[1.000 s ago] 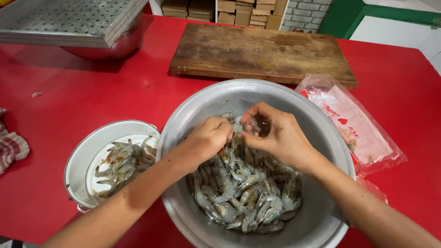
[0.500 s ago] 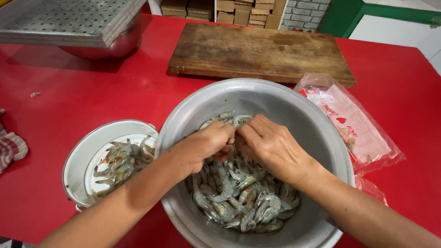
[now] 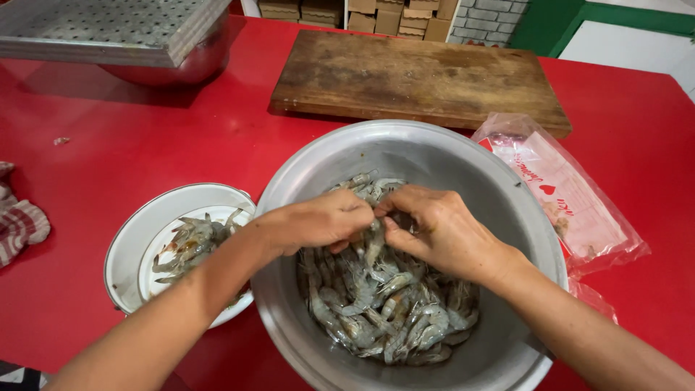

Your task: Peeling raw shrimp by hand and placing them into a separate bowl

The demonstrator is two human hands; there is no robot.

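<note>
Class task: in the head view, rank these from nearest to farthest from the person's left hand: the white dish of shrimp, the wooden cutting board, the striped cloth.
Measured from the left hand:
1. White dish of shrimp, just to its left, beside the big bowl.
2. Wooden cutting board, beyond it, at the far side of the table.
3. Striped cloth, at the far left edge.

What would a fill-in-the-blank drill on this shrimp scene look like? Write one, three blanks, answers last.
1. Both hands, the left hand and the right hand, work together on one shrimp over the large ____ basin.
2. The small white bowl of shrimp stands on the person's ____ side of the basin.
3. The wooden cutting board lies on a ____ table.

Missing words: metal; left; red
</note>
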